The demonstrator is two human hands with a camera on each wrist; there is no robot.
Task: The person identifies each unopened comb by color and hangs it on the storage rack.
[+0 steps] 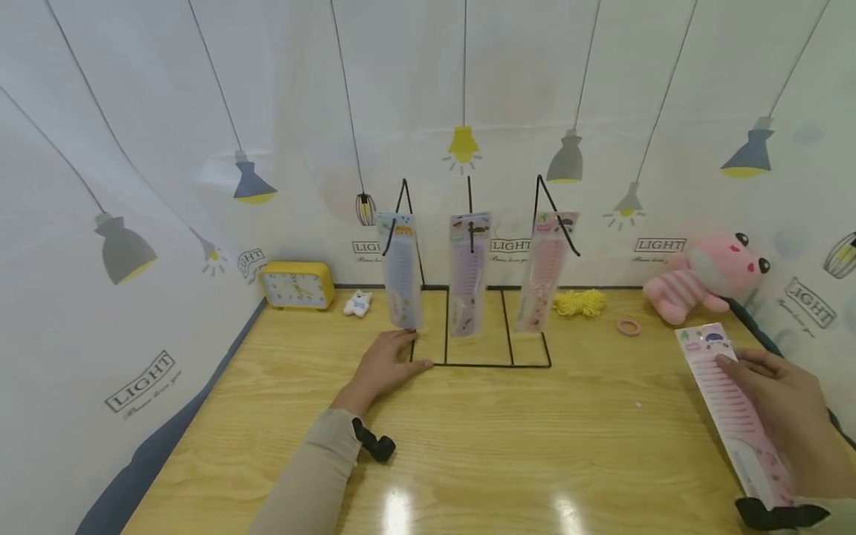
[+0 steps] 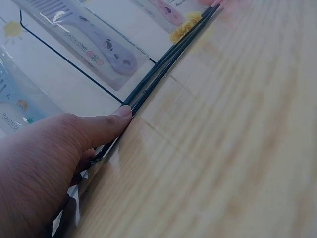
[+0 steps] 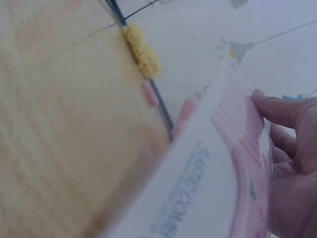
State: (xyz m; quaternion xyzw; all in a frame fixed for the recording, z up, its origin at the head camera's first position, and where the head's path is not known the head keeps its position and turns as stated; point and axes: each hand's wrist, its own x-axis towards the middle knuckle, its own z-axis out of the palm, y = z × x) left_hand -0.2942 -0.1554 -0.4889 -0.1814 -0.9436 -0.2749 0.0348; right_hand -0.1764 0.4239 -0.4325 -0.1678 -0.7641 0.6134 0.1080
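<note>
A black wire display rack (image 1: 481, 365) stands on the table, with a blue packaged comb (image 1: 403, 279), a purple one (image 1: 467, 282) and a pink one (image 1: 545, 275) hanging from its hooks. My left hand (image 1: 384, 369) holds the rack's front left corner, its thumb (image 2: 106, 128) against the front wire and its other fingers at the side. At the right, my right hand (image 1: 785, 394) grips another pink packaged comb (image 1: 725, 390) by its edge, thumb on the front. That pack is tilted, clear of the rack, and "PLASTIC COMB" lettering shows on it in the right wrist view.
Along the back stand a yellow clock (image 1: 297, 285) and a small white bear figure (image 1: 357, 303) on the left. Yellow yarn (image 1: 579, 302), a pink ring (image 1: 628, 327) and a pink plush toy (image 1: 702, 279) lie right of the rack. A lamp-printed backdrop (image 1: 301, 96) surrounds the table.
</note>
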